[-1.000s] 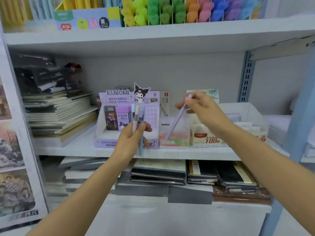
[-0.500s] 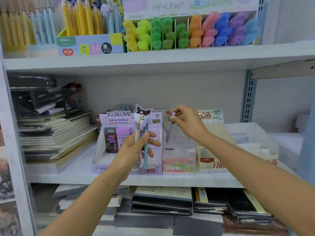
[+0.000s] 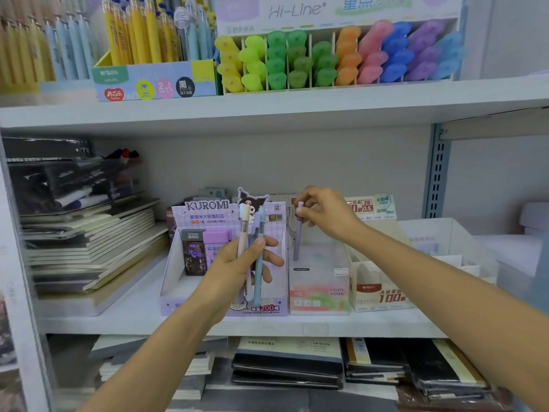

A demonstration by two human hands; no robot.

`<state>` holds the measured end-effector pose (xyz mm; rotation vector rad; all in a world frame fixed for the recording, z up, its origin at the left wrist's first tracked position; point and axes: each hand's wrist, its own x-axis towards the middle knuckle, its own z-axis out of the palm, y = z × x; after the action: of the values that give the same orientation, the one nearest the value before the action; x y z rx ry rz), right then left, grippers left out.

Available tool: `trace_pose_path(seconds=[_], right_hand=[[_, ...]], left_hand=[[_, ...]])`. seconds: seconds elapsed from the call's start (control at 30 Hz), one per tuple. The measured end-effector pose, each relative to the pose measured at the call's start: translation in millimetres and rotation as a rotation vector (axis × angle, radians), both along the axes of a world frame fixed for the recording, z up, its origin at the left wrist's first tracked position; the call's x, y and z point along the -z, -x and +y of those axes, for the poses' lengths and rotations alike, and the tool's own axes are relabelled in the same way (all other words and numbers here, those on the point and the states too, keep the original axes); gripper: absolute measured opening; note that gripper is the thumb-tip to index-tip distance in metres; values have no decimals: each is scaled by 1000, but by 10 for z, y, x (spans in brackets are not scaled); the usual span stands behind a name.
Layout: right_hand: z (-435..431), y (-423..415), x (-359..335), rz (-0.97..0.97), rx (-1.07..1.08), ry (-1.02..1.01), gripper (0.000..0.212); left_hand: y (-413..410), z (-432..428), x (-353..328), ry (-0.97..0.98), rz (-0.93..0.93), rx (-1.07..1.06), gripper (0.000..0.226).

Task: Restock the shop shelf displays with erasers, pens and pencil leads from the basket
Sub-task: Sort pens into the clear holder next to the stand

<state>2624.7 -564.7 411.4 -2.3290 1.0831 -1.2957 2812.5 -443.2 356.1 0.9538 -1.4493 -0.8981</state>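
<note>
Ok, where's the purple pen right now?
Head view, right of centre on the middle shelf: the right hand pinches the purple pen by its top, lower end in the clear Fruit Soda box, between the Kuromi display and the beige box.

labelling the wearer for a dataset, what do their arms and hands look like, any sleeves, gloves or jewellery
Both arms are bare as far as the frame shows. There is no sleeve on the left forearm or the right forearm. The left hand and right hand wear no gloves. No watch, bracelet or ring is visible on either.
</note>
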Motion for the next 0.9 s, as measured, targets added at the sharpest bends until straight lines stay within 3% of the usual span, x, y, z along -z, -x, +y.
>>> trace_pose_path(seconds=[0.13, 0.37, 0.47, 0.6, 0.73, 0.9], right_hand=[[-18, -26, -4, 43, 42, -18, 15], [4, -101, 21, 100, 129, 63, 5], [97, -44, -46, 55, 137, 75, 16], [391, 62, -134, -259, -94, -119, 19], [666, 25, -65, -187, -413, -342, 17], [711, 94, -78, -333, -442, -391, 19]], left_hand=[[7, 11, 7, -3, 9, 8, 39], [50, 58, -7, -5, 55, 16, 40], [67, 94, -20, 5, 66, 12, 41], [84, 114, -44, 27, 108, -14, 35], [201, 108, -61, 56, 92, -6, 26], [249, 119, -39, 25, 98, 17, 36]])
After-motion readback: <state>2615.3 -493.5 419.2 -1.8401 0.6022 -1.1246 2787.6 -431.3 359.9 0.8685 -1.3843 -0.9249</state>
